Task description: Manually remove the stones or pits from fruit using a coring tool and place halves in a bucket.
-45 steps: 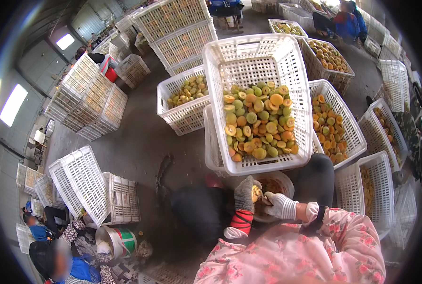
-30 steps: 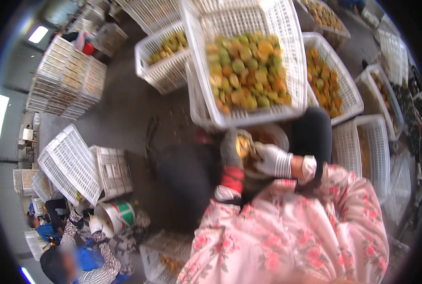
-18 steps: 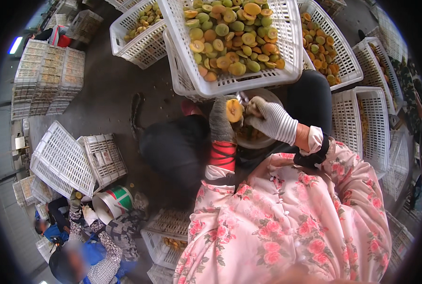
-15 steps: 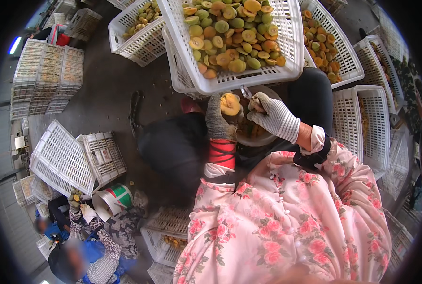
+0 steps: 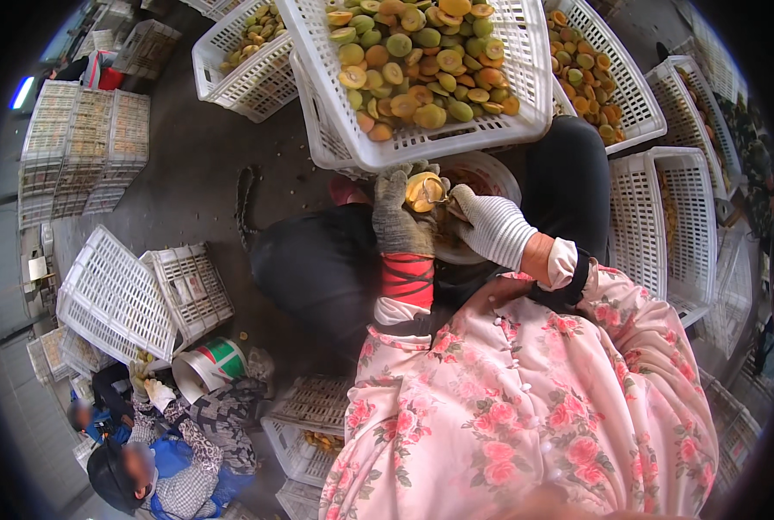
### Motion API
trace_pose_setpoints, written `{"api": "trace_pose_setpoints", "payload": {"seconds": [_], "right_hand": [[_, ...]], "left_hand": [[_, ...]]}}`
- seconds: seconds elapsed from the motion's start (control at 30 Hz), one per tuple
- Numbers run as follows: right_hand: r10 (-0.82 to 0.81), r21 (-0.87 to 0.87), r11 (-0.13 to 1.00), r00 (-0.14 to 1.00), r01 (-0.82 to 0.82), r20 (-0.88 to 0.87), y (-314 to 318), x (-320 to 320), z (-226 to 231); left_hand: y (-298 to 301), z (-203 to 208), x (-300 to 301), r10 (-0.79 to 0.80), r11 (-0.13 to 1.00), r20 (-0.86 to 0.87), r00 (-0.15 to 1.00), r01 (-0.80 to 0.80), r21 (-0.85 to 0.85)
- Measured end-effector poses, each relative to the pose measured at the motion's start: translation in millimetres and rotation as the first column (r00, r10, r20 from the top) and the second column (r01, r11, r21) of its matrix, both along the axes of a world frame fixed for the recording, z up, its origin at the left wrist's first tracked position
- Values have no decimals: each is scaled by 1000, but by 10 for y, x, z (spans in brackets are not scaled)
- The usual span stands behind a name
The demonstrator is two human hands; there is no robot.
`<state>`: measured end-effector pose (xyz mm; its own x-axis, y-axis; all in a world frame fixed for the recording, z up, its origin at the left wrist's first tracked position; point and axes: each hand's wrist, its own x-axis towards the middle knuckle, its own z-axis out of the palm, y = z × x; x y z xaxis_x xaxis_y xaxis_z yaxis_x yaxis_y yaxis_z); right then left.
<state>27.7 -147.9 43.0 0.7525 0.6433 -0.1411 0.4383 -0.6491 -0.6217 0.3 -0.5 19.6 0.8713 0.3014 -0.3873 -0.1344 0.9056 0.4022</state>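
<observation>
My left hand point(image 5: 397, 212), in a worn grey knit glove, is closed around a yellow-orange apricot half point(image 5: 422, 191) with its cut side up. My right hand point(image 5: 493, 230), in a white striped glove, grips a small metal tool point(image 5: 444, 200). Its thin, curved tip meets the cut face of the fruit; most of the handle is hidden by my fingers. Beneath both hands sits a pale round tub point(image 5: 510, 180) with reddish-brown bits inside, partly covered by my gloves. Just beyond my hands stands a white slatted crate point(image 5: 456, 146) holding many green and orange fruit halves.
More fruit crates stand at the far left point(image 5: 246, 85) and far right point(image 5: 638, 121). Another white crate point(image 5: 683, 227) is beside my right knee. On the left are tilted crates point(image 5: 114, 295), a white-and-green bucket point(image 5: 198, 371) and a seated co-worker point(image 5: 183, 485). Crate stacks point(image 5: 83, 156) rise behind.
My right hand has moved left and slightly down, bringing the tool from above the tub onto the fruit. The apricot half remains in my left hand, whose fingers now wrap further around it.
</observation>
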Motion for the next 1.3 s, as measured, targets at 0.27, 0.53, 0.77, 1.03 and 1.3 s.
{"api": "trace_pose_setpoints", "payload": {"seconds": [0.27, 0.53, 0.77, 1.03, 1.3], "right_hand": [[-11, 68, 998, 999, 14, -42, 76, -30, -262], [274, 127, 933, 894, -336, 354, -3, 68, -331], [318, -211, 932, 944, -295, 84, -97, 245, 140], [262, -296, 926, 963, -235, 57, 17, 245, 24], [353, 362, 905, 869, -223, -346, -45, 129, -487]], "left_hand": [[-21, -7, -18, 6, 993, 44, 999, -11, 119], [-66, 330, -9, -2, 975, -96, 995, 24, 221], [28, -139, -37, -245, 888, -152, 958, 284, 362], [-109, 23, 19, 44, 849, -184, 982, 60, 525], [-9, 39, -31, -106, 879, -204, 973, 188, 438]]}}
